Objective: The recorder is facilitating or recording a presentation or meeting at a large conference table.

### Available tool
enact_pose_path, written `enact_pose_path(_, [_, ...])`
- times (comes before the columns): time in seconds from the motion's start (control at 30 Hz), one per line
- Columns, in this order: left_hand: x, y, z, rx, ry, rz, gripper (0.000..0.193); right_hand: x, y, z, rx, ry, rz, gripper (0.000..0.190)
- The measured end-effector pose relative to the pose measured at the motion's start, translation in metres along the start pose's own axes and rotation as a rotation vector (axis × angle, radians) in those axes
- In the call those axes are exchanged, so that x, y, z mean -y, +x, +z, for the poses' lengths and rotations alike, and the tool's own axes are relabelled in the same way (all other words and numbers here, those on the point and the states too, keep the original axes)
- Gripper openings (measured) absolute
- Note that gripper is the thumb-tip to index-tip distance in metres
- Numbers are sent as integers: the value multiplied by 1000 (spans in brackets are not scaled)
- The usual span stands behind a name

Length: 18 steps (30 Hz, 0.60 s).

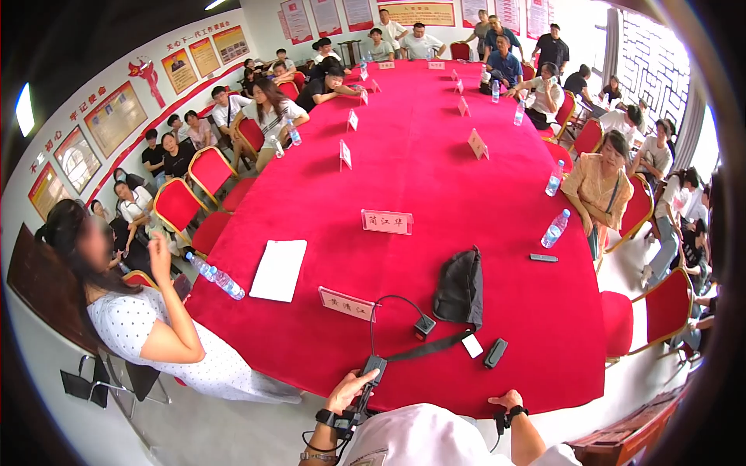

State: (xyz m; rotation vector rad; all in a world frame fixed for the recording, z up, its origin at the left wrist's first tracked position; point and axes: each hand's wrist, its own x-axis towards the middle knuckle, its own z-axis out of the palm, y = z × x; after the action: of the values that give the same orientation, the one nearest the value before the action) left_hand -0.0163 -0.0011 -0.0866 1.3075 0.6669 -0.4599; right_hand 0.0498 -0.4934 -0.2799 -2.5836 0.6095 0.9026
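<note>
My left hand (348, 391) grips a small black electronic device (374, 367) at the near edge of the table. A thin black cable runs from it up to a small black box (425, 327) on the cloth. My right hand (508, 399) rests at the table's near edge with nothing visible in it; its fingers are partly hidden. Both wrists wear black straps with cables. Beyond the hands lie a black fabric pouch (459, 285) with a strap (428, 349), a white card (472, 345) and a small dark oblong device (495, 353).
A red cloth covers the long table (408, 175). Folded name cards (348, 304), white papers (278, 271) and water bottles (226, 283) stand or lie on it. A person in a dotted dress (157, 338) stands at the left. Seated people and red chairs (664, 311) line both sides.
</note>
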Motion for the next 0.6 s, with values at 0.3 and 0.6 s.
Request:
enact_pose_path(0.3, [11, 9, -13, 56, 6, -11, 46, 24, -17, -23, 125, 34, 81, 70])
enact_pose_path(0.6, [12, 5, 3, 34, 0, 22, 47, 15, -10, -24, 97, -2, 177, 71])
